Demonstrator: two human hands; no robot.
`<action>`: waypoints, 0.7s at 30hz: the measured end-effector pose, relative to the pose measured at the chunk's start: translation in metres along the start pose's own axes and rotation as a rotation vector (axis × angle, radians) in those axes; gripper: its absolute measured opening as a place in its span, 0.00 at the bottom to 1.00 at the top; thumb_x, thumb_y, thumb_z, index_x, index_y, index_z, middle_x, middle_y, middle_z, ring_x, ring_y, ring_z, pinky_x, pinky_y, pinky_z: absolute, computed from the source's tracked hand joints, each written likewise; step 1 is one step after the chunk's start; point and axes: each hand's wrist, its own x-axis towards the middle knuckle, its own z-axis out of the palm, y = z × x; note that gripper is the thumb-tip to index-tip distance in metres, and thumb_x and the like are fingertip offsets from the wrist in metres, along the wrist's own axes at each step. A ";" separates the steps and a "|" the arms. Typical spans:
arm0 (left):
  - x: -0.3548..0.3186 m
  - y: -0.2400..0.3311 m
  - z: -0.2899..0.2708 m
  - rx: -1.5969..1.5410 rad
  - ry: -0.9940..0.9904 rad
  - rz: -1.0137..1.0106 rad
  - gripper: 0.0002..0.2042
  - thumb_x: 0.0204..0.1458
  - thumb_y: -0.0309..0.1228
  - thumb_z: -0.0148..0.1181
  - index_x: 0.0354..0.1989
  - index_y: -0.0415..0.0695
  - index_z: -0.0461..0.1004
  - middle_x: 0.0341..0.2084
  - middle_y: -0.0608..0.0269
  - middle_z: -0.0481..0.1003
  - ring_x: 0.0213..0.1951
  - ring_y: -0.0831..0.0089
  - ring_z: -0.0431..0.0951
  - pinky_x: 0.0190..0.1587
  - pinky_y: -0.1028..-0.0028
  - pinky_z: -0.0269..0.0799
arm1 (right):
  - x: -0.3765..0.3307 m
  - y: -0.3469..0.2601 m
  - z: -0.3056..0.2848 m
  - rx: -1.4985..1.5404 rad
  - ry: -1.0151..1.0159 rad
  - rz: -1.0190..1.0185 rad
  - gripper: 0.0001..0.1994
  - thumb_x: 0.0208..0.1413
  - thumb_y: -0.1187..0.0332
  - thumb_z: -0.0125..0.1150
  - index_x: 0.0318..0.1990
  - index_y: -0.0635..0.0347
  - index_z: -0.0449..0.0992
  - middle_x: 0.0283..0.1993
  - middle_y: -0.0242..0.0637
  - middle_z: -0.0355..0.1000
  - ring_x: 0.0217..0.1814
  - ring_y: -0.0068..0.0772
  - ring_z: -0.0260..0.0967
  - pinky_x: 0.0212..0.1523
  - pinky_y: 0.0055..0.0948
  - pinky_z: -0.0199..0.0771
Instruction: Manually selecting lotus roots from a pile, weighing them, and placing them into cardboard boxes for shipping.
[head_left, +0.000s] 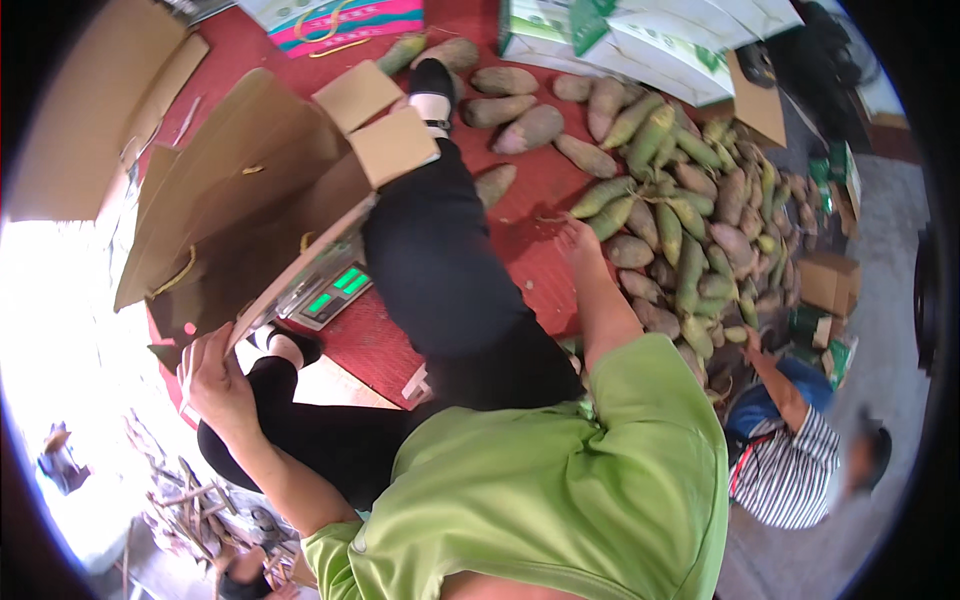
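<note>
My left hand point(217, 378) is closed on the near edge of an open cardboard box point(290, 260), fingers on one side of the board. The tall box has yellow cord loops and rests by a weighing scale point(325, 305) with a lit green display. My right hand point(580, 243) reaches to the left edge of a heap of root vegetables, its fingers drawn together. Anything in its fingers is too small to make out. Next to it lies a green radish-like root point(608, 216). Brownish-purple roots point(630, 252) lie among the green ones.
Loose roots point(530, 130) lie on the red floor covering point(520, 255) beyond my outstretched leg point(450, 270). White-green cartons point(640, 60) stand at the far side, with a pink-blue carton point(340, 22) to their left. A person in a striped shirt point(785, 475) reaches into the heap from the right.
</note>
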 end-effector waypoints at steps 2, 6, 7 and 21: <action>0.008 0.006 0.009 -0.030 0.013 0.025 0.11 0.40 0.19 0.58 0.34 0.43 0.79 0.30 0.61 0.77 0.36 0.63 0.75 0.41 0.66 0.67 | 0.043 -0.011 -0.039 0.211 -0.101 -0.063 0.13 0.53 0.67 0.60 0.47 0.55 0.71 0.47 0.36 0.67 0.48 0.35 0.64 0.46 0.32 0.67; 0.004 0.003 -0.001 0.000 0.017 -0.020 0.12 0.37 0.18 0.59 0.33 0.44 0.79 0.29 0.62 0.77 0.36 0.64 0.75 0.40 0.68 0.67 | 0.030 -0.009 0.007 0.483 -0.051 0.043 0.18 0.56 0.67 0.59 0.51 0.59 0.62 0.44 0.39 0.66 0.46 0.36 0.65 0.46 0.35 0.69; 0.005 0.005 0.000 -0.016 0.012 -0.028 0.13 0.37 0.18 0.58 0.33 0.44 0.79 0.29 0.63 0.77 0.36 0.64 0.75 0.40 0.68 0.67 | 0.038 -0.015 0.003 0.603 -0.061 0.071 0.18 0.57 0.66 0.59 0.51 0.60 0.61 0.42 0.39 0.67 0.43 0.35 0.66 0.45 0.35 0.70; 0.008 -0.003 -0.001 -0.044 0.021 0.003 0.10 0.39 0.21 0.59 0.32 0.47 0.78 0.26 0.68 0.74 0.35 0.67 0.74 0.38 0.68 0.66 | -0.024 -0.050 -0.031 0.236 0.059 -0.100 0.13 0.64 0.57 0.48 0.29 0.50 0.65 0.20 0.25 0.58 0.15 0.18 0.47 0.13 0.20 0.43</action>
